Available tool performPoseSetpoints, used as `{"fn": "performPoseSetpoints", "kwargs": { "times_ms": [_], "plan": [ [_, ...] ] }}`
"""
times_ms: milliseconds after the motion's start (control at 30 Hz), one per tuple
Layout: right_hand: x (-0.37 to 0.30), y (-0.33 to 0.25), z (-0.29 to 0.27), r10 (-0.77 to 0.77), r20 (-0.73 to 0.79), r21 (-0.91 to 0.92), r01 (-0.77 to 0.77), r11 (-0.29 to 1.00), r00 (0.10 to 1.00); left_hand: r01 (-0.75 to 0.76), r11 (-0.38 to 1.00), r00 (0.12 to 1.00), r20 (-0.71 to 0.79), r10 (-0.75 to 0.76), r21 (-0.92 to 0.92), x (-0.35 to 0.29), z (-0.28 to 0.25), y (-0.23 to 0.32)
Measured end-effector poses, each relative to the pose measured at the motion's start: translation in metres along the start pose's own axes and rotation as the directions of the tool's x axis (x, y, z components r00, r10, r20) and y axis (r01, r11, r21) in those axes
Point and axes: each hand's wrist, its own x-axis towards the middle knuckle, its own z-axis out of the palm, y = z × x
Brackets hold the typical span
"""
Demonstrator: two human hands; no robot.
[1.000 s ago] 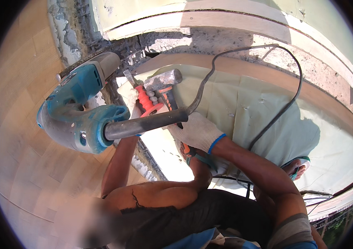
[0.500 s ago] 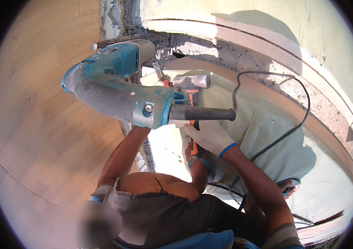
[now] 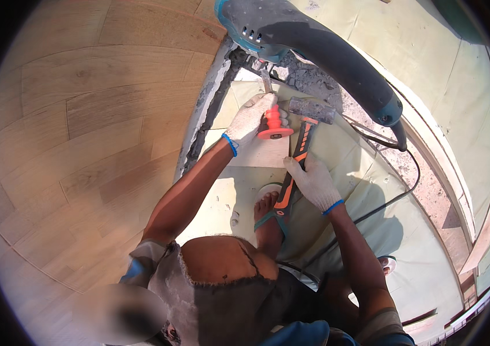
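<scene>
Head view, hands (image 3: 250, 119) (image 3: 317, 183) gripping chisel (image 3: 275, 119) left, hammer (image 3: 302, 149) right, wood floor (image 3: 124, 115) ending near chisel, sheeting (image 3: 423, 277) spreading right

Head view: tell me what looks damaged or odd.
The dark legwear has a frayed, uneven edge around the bared knee, as if torn. The strip along the wood floor is chipped and ragged. An open-toed sandal also seems odd footwear so near a hammer.
</scene>
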Motion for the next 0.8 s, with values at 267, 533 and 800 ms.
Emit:
{"fn": "performPoseSetpoints", "kwargs": {
  "times_ms": [267, 533, 800],
  "plan": [
    [0.003, 0.003, 0.012, 0.033, -0.117, 0.036, -0.029, 0.999, 0.993, -0.098, 0.993, 0.995, 0.025, 0.097, 0.062, -0.008, 0.004, 0.001],
    [-0.021, -0.029, 0.01, -0.133, -0.184, -0.727, -0.044, 0.685, 0.974, -0.222, 0.942, 0.97, -0.045, 0.24, 0.25, -0.04, 0.002, -0.006],
    [-0.058, -0.184, -0.02, -0.956, -0.283, -0.91, 0.293, 0.294, 0.082, -0.156, 0.977, 0.985, -0.054, 0.165, 0.142, -0.033, -0.018, -0.021]
  ]
}}
